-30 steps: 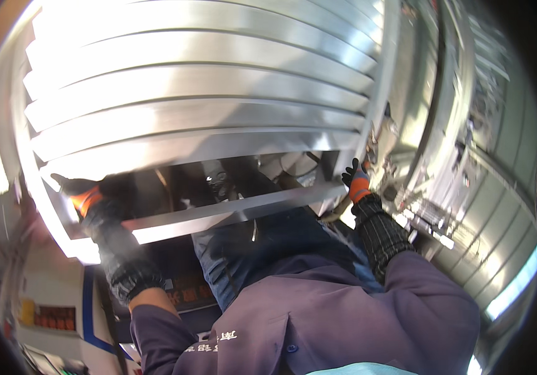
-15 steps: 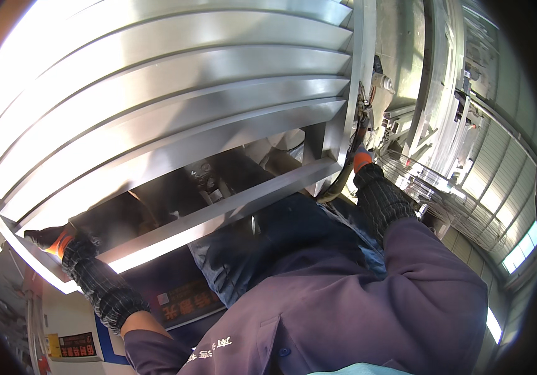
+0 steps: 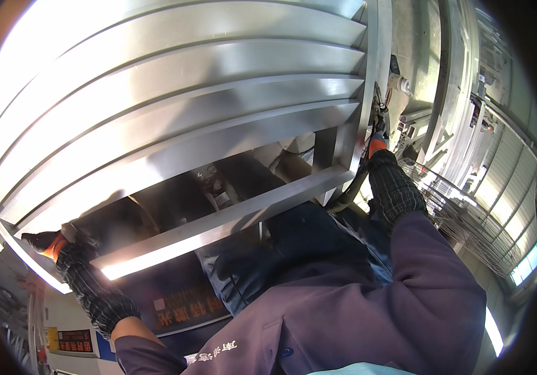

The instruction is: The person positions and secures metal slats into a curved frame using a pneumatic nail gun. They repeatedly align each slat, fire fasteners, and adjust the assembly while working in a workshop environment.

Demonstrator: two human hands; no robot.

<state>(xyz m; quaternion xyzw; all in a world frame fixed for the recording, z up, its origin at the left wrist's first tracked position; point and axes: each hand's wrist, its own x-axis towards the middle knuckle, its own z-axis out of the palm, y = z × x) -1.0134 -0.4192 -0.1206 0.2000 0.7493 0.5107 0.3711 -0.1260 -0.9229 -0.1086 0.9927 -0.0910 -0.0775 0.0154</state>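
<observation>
A large silvery metal louvred frame (image 3: 231,207) with long slanted slats fills the upper left and middle, its lower rail crossing just in front of my body. At the frame's lower left corner, my left hand (image 3: 42,242), in a dark glove with an orange cuff, is closed around the edge. My right hand (image 3: 379,139), gloved alike, is beside the frame's right upright. Its fingers are mostly hidden, closed about a dark piece with a hose (image 3: 357,187) and thin cables by it. What that piece is, I cannot make out.
Through the gap above the lower rail show dark surfaces and small metal parts (image 3: 209,178). Wire racks (image 3: 462,219) and metal profiles (image 3: 418,128) stand to the right. A white fitting (image 3: 401,84) lies beyond my right hand. A dark printed panel (image 3: 178,294) is below the frame.
The right part of the view, with the frame's right upright and my right hand, has shifted slightly right. My left hand stays at the frame's corner.
</observation>
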